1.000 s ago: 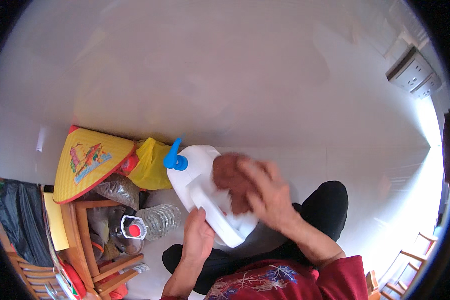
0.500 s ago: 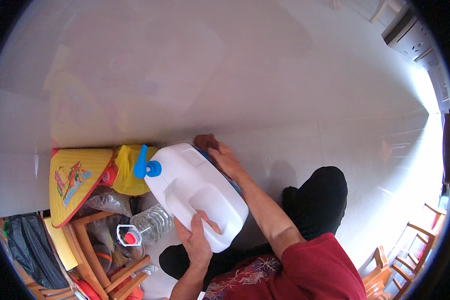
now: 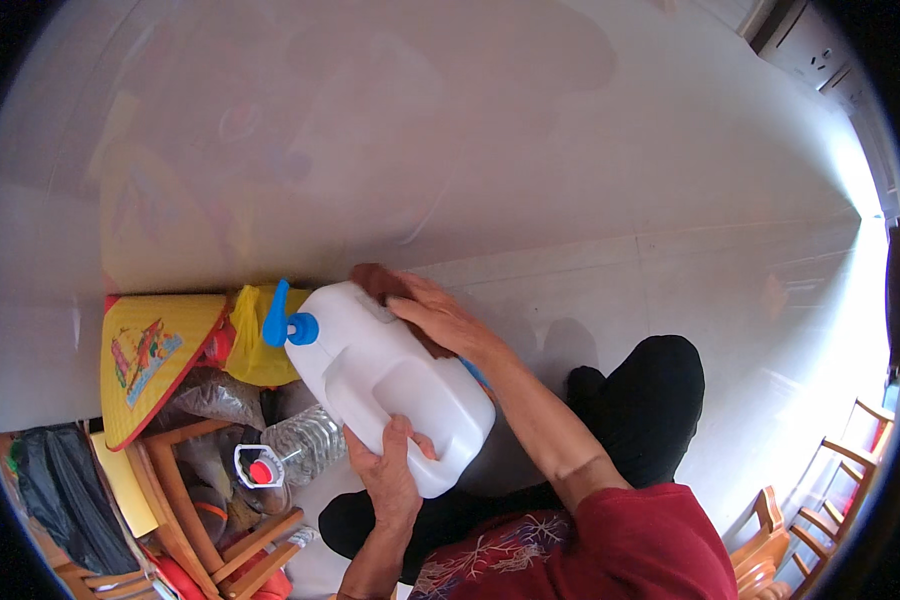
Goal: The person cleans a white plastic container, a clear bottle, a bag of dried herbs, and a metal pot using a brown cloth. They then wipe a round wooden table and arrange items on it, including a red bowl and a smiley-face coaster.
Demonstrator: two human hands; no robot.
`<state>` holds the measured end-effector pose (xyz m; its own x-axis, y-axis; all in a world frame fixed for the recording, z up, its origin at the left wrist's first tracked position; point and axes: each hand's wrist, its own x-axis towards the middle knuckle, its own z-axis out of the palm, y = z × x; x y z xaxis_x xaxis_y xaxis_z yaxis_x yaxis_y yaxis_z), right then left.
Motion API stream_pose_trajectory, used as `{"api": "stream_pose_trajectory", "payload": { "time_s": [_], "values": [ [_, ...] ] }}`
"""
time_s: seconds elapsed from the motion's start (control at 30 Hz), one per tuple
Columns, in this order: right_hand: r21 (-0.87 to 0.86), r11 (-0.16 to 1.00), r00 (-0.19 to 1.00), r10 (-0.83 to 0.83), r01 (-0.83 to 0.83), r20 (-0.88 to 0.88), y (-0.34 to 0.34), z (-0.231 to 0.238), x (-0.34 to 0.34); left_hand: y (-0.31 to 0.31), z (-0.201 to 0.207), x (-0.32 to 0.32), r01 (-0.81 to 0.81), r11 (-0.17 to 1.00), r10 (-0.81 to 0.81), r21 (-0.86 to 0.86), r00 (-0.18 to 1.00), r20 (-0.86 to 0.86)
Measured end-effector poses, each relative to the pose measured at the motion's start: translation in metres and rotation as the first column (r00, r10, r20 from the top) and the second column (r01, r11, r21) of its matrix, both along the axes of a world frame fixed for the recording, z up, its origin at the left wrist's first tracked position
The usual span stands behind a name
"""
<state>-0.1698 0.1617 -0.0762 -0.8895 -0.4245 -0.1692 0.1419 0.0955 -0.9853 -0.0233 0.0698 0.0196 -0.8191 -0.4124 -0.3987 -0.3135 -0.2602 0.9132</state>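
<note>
A large white plastic jug [image 3: 360, 345] with a blue pump top [image 3: 290, 325] is tilted in front of me, its pump toward the left. My left hand [image 3: 390, 470] is wrapped round the jug's moulded handle. A brown cloth [image 3: 372, 280] sits under my right hand [image 3: 440, 315], which presses it against the jug's upper right shoulder. The fingers of that hand are partly hidden by the cloth. A strip of blue shows along the jug's right side, beside my right forearm.
To the left stand a yellow woven hat [image 3: 150, 360], a yellow plastic bag [image 3: 260, 350], a clear bottle with a red cap [image 3: 305, 445] and a wooden chair frame [image 3: 185, 500]. A black bag [image 3: 70, 490] lies farther left. A pale wall [image 3: 370, 130] rises ahead; wooden chairs [image 3: 835, 490] are at right.
My right hand has slid the cloth leftward, from the jug's far side onto its upper shoulder. My left hand keeps its hold, and the jug has shifted very slightly.
</note>
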Motion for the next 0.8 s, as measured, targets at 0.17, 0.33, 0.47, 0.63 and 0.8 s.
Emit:
{"api": "stream_pose_trajectory", "payload": {
  "time_s": [0.17,0.33,0.47,0.63,0.8],
  "values": [
    [-0.166,0.984,0.964,0.111,-0.072,0.241,-0.027,-0.098,-0.049,0.009,0.006,-0.004,0.047,0.995,-0.042,-0.088,0.998,0.052],
    [-0.047,0.999,0.906,0.028,-0.009,0.423,-0.007,-0.115,-0.023,0.001,0.004,0.0,0.027,0.995,-0.021,-0.097,0.998,0.063],
    [0.078,0.996,0.904,-0.065,0.035,0.423,0.016,-0.158,0.021,0.002,0.004,-0.002,0.022,0.996,-0.017,-0.088,0.998,0.059],
    [0.144,0.981,0.624,-0.192,0.128,0.758,0.032,-0.186,0.072,0.005,0.003,-0.004,0.01,0.996,-0.009,-0.085,1.0,0.017],
    [0.113,0.925,0.667,-0.342,0.362,0.662,0.037,-0.124,0.094,0.006,0.004,-0.003,0.06,0.996,-0.061,-0.059,0.998,-0.02]
  ]
}}
